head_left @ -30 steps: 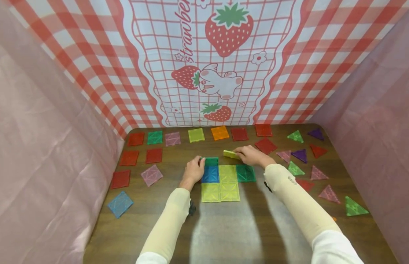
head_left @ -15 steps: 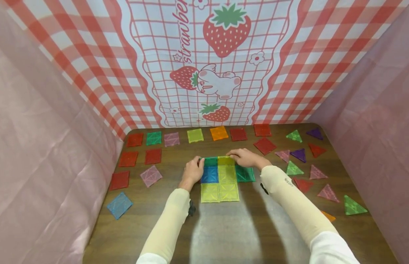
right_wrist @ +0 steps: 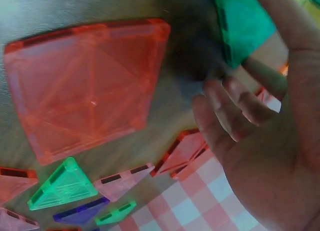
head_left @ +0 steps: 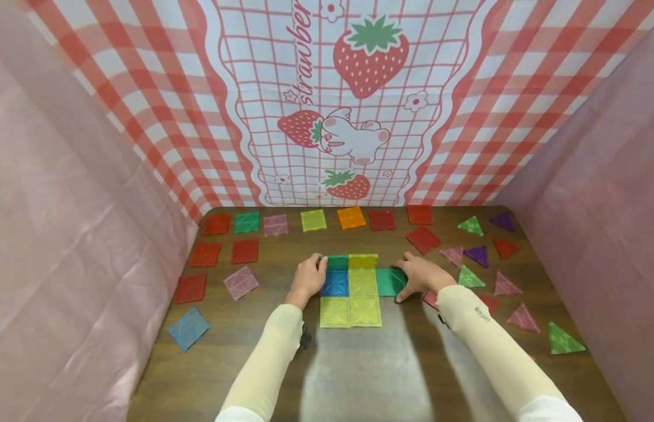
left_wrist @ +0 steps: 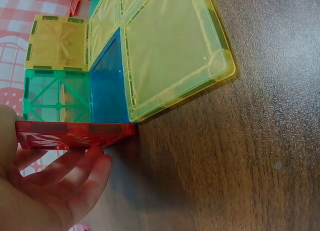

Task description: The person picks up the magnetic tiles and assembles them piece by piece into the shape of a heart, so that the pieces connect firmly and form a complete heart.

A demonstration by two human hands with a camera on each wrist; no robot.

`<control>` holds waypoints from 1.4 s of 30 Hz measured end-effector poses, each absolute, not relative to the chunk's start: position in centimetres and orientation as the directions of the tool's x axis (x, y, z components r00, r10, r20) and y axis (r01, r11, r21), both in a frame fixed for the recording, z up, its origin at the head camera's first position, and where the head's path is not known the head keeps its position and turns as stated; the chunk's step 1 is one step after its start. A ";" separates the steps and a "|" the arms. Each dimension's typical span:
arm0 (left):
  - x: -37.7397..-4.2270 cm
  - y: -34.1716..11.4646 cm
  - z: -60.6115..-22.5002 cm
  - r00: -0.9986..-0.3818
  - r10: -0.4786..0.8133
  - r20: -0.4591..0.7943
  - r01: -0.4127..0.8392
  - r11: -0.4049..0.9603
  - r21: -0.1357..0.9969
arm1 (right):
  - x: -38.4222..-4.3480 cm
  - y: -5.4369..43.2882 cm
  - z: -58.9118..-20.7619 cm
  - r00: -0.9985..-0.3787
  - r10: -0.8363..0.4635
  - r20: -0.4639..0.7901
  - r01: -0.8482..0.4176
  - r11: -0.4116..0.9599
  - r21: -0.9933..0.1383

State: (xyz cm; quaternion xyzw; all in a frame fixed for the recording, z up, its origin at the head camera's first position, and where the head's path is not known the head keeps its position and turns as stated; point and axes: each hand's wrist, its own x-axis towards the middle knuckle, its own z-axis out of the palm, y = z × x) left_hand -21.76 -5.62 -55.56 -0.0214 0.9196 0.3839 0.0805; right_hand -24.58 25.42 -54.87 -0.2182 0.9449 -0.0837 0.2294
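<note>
My left hand [head_left: 309, 278] holds a red magnetic tile [left_wrist: 75, 135] on edge along the left side of a flat blue tile [head_left: 334, 283]. Behind the blue tile stands a green tile [left_wrist: 57, 93], and beside it a yellow tile [head_left: 363, 261] stands upright too. Flat yellow tiles [head_left: 365, 310] adjoin the blue one. At the right of this group my right hand [head_left: 423, 275] spreads its thumb and fingers around the outer end of a flat green tile [head_left: 385, 281]. The right wrist view shows that green tile between thumb and fingers, its fingertips blurred.
Loose square tiles, such as a blue one [head_left: 188, 329] and a pink one [head_left: 241, 283], lie at the left and along the back. Triangles, among them a green one [head_left: 565, 339], are spread at the right. A red square [right_wrist: 90, 91] lies close to my right wrist.
My right hand brought the yellow tile to the back edge, stood it beside the upright green one, let go and moved right and nearer to the flat green tile. The left hand has stayed put.
</note>
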 end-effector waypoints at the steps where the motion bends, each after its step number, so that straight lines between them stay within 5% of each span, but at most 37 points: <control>1: -21.7 -5.6 -55.6 -0.986 0.026 -0.167 -0.101 0.703 0.704 | -24.4 25.5 -55.1 -0.807 -0.447 -0.385 -0.383 0.893 -0.236; 13: -21.8 -5.6 -55.8 -0.987 0.020 -0.159 -0.098 0.709 0.698 | -24.2 25.1 -55.2 -0.822 -0.435 -0.368 -0.346 0.894 -0.285; 26: -21.9 -5.7 -55.8 -0.986 0.026 -0.162 -0.096 0.708 0.700 | -24.4 24.1 -54.4 -0.791 -0.535 -0.298 -0.113 0.605 -0.788; 42: -22.0 -6.1 -55.6 -0.983 0.065 -0.171 -0.081 0.683 0.726 | -24.4 22.3 -55.4 -0.830 -0.492 -0.264 -0.121 0.621 -0.774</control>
